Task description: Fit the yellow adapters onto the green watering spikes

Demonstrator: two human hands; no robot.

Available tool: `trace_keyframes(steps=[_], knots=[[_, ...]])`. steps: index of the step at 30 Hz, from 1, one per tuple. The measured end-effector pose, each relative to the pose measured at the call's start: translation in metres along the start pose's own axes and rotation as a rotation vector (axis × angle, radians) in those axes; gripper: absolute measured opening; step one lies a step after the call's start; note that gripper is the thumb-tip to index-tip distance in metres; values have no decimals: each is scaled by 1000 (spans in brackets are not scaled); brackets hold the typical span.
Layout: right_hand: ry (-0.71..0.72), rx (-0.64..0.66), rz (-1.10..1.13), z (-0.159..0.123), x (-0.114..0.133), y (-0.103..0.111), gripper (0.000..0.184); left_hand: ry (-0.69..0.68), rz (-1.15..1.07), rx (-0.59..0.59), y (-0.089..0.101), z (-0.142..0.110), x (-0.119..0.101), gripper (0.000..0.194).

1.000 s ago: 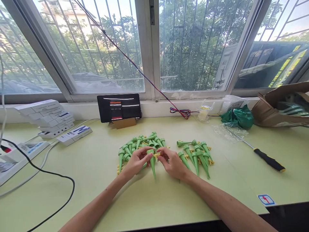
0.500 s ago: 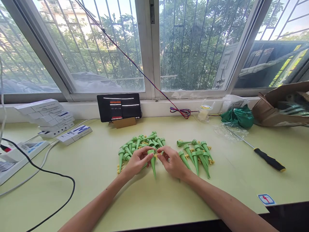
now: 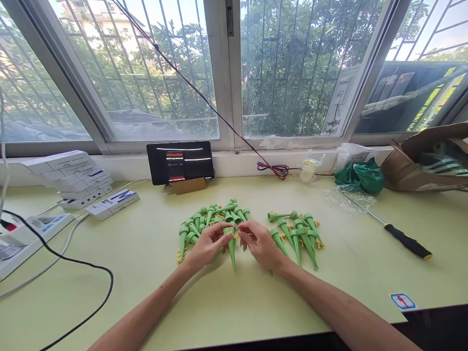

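A green cone-shaped spike [image 3: 231,248] points toward me at the middle of the pale green table [image 3: 146,263]. My left hand [image 3: 206,244] is closed around its wide top end. My right hand [image 3: 260,244] pinches a small yellow part [image 3: 237,237] at the side of that top. Behind my left hand lies a heap of several green spikes [image 3: 212,217] mixed with yellow bits. To the right of my right hand lies a second group of green spikes [image 3: 298,231].
A phone [image 3: 180,162] leans at the sill showing a timer. White boxes [image 3: 71,178] and a power strip [image 3: 25,234] with a black cable [image 3: 84,265] sit left. A screwdriver [image 3: 397,234], green bag [image 3: 360,178] and cardboard box [image 3: 427,158] lie right.
My right-hand fingers have shifted slightly up and left against the top of the spike. The spike and my left hand stay almost where they were.
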State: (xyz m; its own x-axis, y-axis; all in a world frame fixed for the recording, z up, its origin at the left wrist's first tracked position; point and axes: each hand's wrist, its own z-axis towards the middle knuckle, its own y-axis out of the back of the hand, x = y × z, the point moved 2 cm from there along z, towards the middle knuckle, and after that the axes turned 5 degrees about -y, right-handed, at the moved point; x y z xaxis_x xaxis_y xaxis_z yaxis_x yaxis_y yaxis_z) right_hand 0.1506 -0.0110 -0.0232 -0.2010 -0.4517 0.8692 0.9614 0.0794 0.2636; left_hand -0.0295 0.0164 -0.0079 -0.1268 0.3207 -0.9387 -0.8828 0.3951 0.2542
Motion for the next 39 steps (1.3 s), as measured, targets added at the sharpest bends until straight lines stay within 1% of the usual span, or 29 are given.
trace_keyframes(steps=[5, 9, 12, 20, 26, 31, 35, 39], knots=[[-8, -2, -5, 0, 1, 0, 16, 14, 5, -2, 0, 0, 1, 42], [59, -32, -87, -1, 5, 1, 12, 12, 0, -11, 2, 1, 3, 42], [87, -32, -113, 0, 7, 1, 12, 10, -2, -6, 2, 0, 3, 42], [36, -37, -131, 0, 1, 2, 18, 10, 12, -1, 1, 0, 2, 41], [79, -33, -162, -1, 1, 1, 16, 9, 2, -17, 1, 0, 1, 41], [58, -10, -135, -1, -1, 1, 17, 6, 16, -1, 0, 0, -3, 41], [39, -3, -136, -1, -1, 1, 18, 8, 12, 9, 0, 0, -1, 39], [64, -22, -149, -1, 1, 1, 18, 6, 6, -3, 2, 0, 2, 39]])
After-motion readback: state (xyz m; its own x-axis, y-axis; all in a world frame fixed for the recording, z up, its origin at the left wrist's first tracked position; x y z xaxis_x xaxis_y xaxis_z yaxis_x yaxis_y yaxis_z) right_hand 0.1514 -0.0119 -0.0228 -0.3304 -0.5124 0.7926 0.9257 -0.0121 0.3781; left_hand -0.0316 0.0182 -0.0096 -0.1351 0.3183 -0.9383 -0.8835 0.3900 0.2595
